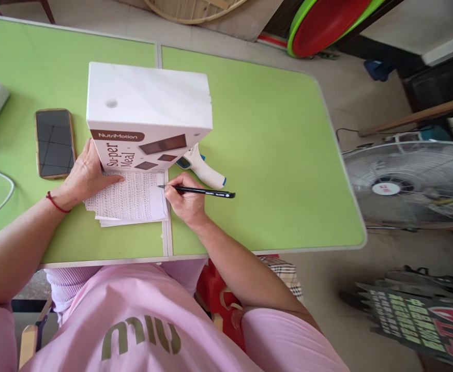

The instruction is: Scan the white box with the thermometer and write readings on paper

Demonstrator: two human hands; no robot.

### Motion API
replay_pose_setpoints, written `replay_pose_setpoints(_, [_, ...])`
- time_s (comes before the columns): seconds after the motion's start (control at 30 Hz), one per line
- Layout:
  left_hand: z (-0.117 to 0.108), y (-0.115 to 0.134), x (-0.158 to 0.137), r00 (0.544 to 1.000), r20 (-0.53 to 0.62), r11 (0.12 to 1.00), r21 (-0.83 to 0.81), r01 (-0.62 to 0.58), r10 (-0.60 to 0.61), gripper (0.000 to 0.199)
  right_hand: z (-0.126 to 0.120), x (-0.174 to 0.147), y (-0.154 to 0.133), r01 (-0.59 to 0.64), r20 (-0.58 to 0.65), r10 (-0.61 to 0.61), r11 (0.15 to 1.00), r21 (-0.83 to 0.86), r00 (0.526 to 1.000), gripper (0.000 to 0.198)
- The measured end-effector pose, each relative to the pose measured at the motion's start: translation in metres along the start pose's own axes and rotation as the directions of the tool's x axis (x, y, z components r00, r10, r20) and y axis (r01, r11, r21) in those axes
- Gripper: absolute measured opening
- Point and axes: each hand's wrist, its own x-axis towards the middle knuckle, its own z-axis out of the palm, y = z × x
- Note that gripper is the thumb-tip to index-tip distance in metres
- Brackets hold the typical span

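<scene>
Top sheet (129,201) mostly filled; strip along its right side appears blank.
Sheet lies by the surface's (265,150) near edge; right fingers (173,196) grip the pen (214,193), left fingers (112,181) rest unclenched.

Widest passage: green table (276,155) right of white handheld device (209,173), running from far edge to near right corner. Tall carton (149,95) blocks straight reach from papers (133,204) to far edge. Narrow channel between carton and phone (55,137), its near end plugged by left hand (85,173). Right forearm (242,258) crosses near edge. Fan (385,175) beyond right edge.
</scene>
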Motion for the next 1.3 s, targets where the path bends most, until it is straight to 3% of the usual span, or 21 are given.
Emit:
replay_pose_setpoints(0.5, [0.002, -0.004, 0.0, 1.0, -0.009, 0.999, -0.032, 0.0, 0.0, 0.084, 0.002, -0.001, 0.001, -0.083, 0.013, 0.083, 0.996, 0.01, 0.996, 0.017])
replay_pose_setpoints(0.67, [0.0, -0.001, 0.0, 1.0, 0.008, 1.0, -0.027, -0.002, 0.002, 0.08, 0.002, 0.0, 0.0, -0.077, 0.015, 0.078, 0.996, -0.044, 0.997, 0.015])
replay_pose_setpoints(1.0, [-0.001, 0.0, 0.0, 1.0, 0.014, 0.999, -0.043, 0.005, -0.004, 0.078, 0.002, 0.001, -0.001, -0.083, 0.013, 0.083, 0.997, 0.008, 0.997, 0.016])
replay_pose_setpoints(1.13, [-0.002, 0.001, 0.0, 1.0, 0.001, 0.999, -0.035, -0.003, 0.003, 0.071, 0.0, 0.0, -0.002, -0.027, -0.046, 0.027, 1.0, -0.004, 0.999, 0.013])
replay_pose_setpoints(1.3, [-0.005, 0.004, 0.001, 1.0, 0.008, 0.998, -0.055, -0.027, 0.027, 0.059, -0.01, 0.001, -0.004, 0.062, -0.086, -0.08, 0.978, -0.197, 0.993, 0.001])
